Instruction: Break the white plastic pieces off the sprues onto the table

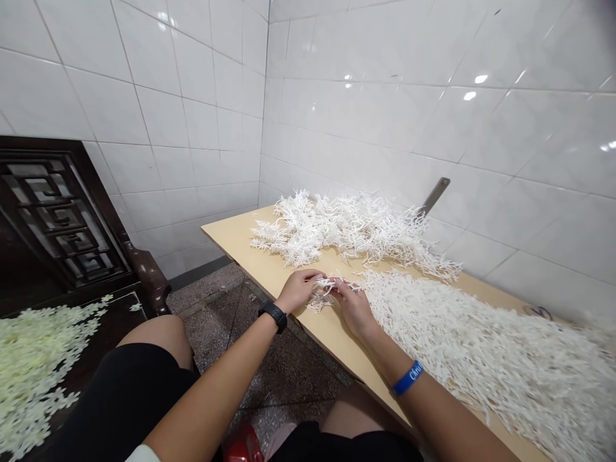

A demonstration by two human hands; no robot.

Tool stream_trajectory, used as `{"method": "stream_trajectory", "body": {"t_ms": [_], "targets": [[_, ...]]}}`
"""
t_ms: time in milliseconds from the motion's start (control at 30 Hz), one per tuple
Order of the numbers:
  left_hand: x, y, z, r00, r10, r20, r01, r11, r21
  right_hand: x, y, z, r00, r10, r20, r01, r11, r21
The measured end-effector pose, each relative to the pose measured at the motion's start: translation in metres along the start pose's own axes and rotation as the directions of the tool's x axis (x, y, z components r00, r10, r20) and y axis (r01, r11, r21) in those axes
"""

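Between my two hands, just above the near edge of the table, is a white branching sprig (327, 283) that looks like plastic. My left hand (299, 290), with a black watch on its wrist, pinches the sprig's left side. From the right, my right hand (355, 309) grips the same sprig with bent fingers; a blue band circles that forearm. Just beyond my hands lies a heap of bushy white sprigs (346, 224). Beside my right hand and forearm spreads a large pile of loose thin white pieces (462, 327). My fingers partly hide the held sprig.
The light wooden table (260, 256) stands against a white tiled wall (366, 128). Behind the heap a flat metal bar (436, 196) leans up. On the left, a dark carved wooden bench (62, 212) holds pale yellow-green flower-shaped pieces (38, 359). A red object (244, 444) is on the floor.
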State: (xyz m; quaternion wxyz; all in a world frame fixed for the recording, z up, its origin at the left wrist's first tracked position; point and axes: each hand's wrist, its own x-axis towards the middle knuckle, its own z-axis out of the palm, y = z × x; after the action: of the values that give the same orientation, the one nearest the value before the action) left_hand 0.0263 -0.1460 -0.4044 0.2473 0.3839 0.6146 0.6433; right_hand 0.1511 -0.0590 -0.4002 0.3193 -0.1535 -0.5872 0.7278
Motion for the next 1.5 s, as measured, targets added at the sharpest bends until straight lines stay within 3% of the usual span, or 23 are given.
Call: {"method": "stream_trajectory", "body": {"t_ms": [133, 267, 467, 633, 867, 967, 1067, 1133, 1267, 1400, 1500], "targets": [[-0.001, 0.002, -0.002, 0.998, -0.02, 0.051, 0.027, 0.992, -0.125, -0.003, -0.005, 0.003, 1.0, 0.018, -0.013, -0.018, 0.998, 0.052], [-0.006, 0.009, -0.006, 0.987, 0.033, 0.16, 0.013, 0.961, -0.277, -0.006, -0.011, 0.005, 0.995, 0.099, 0.009, -0.099, 0.995, 0.032], [-0.006, 0.012, -0.005, 0.981, 0.089, 0.173, -0.041, 0.964, -0.264, -0.005, -0.011, 0.005, 0.991, 0.132, -0.002, -0.132, 0.99, 0.04], [-0.005, 0.008, -0.006, 0.993, 0.035, 0.114, -0.014, 0.983, -0.181, -0.006, -0.011, 0.005, 0.99, 0.134, -0.038, -0.132, 0.99, 0.057], [-0.006, 0.011, -0.009, 0.99, 0.032, 0.138, -0.012, 0.989, -0.148, -0.009, -0.017, 0.007, 0.995, 0.101, -0.003, -0.1, 0.991, 0.091], [-0.007, 0.013, -0.006, 0.975, 0.017, 0.223, 0.029, 0.98, -0.199, -0.01, -0.016, 0.008, 0.989, 0.132, 0.067, -0.137, 0.987, 0.079], [-0.008, 0.013, -0.005, 0.919, 0.003, 0.394, 0.098, 0.966, -0.237, -0.012, -0.011, 0.009, 0.986, 0.118, 0.116, -0.119, 0.993, -0.002], [-0.008, 0.012, -0.006, 0.895, -0.002, 0.447, 0.117, 0.966, -0.229, -0.013, -0.006, 0.008, 0.982, 0.13, 0.134, -0.12, 0.989, -0.084], [-0.008, 0.007, -0.006, 0.923, -0.02, 0.384, 0.109, 0.971, -0.212, -0.011, 0.001, 0.004, 0.975, 0.146, 0.166, -0.113, 0.975, -0.19], [-0.005, 0.003, -0.007, 0.946, -0.028, 0.324, 0.134, 0.942, -0.309, -0.011, 0.0, 0.004, 0.972, 0.103, 0.213, -0.05, 0.969, -0.243], [-0.003, 0.003, -0.009, 0.981, -0.064, 0.184, 0.14, 0.889, -0.435, -0.016, -0.007, 0.008, 0.954, 0.077, 0.289, 0.025, 0.943, -0.332]]}}
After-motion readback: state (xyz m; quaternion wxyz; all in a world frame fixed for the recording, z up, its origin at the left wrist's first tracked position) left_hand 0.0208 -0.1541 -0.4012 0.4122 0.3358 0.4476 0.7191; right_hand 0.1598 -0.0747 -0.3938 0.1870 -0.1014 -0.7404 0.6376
